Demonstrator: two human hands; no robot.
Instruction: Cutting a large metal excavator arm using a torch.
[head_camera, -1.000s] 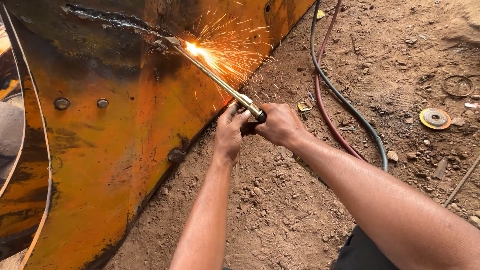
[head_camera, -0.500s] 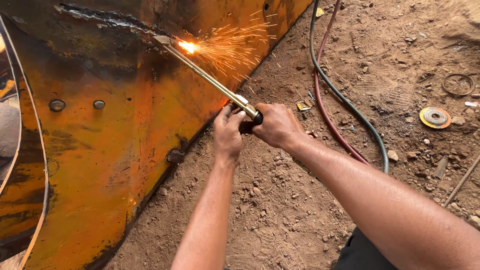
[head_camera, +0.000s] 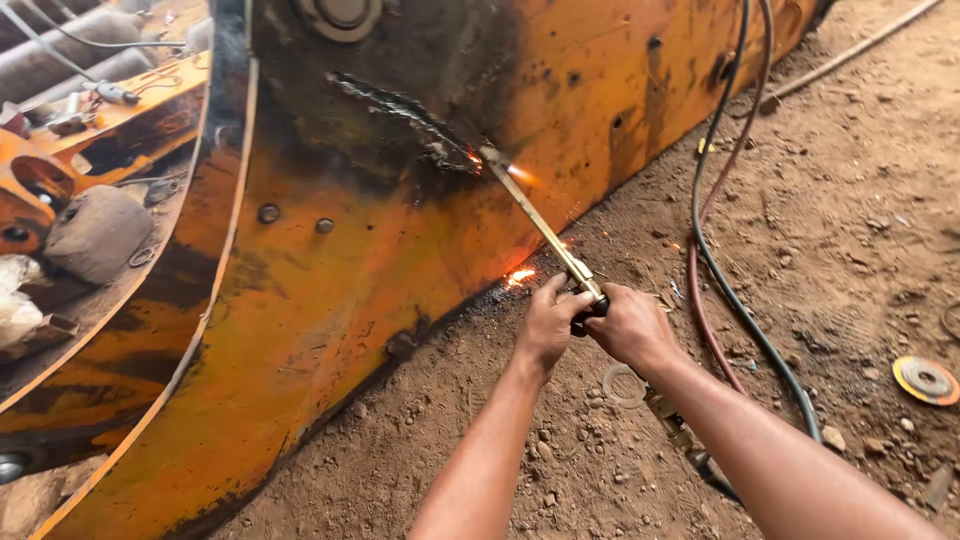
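Bare dirt floor (head_camera: 860, 250) strewn with stones, in daylight. Right of the hoses (head_camera: 715, 260), a grinding disc (head_camera: 925, 380). Far left of them, grey pipes (head_camera: 80, 50).

This is an open-air metal yard or scrap-cutting workshop, by the look of it. The floor is bare packed dirt (head_camera: 860, 200) strewn with stones and bits of metal. A big orange steel body (head_camera: 330, 300), rusted and soot-blackened, lies on the ground with a ragged burnt cut through it. A cutting torch (head_camera: 535, 215) flames at the steel, and twin gas hoses (head_camera: 715, 260) trail over the dirt. A used grinding disc (head_camera: 926, 380) lies nearby, and more orange machine parts (head_camera: 90, 110) sit behind.
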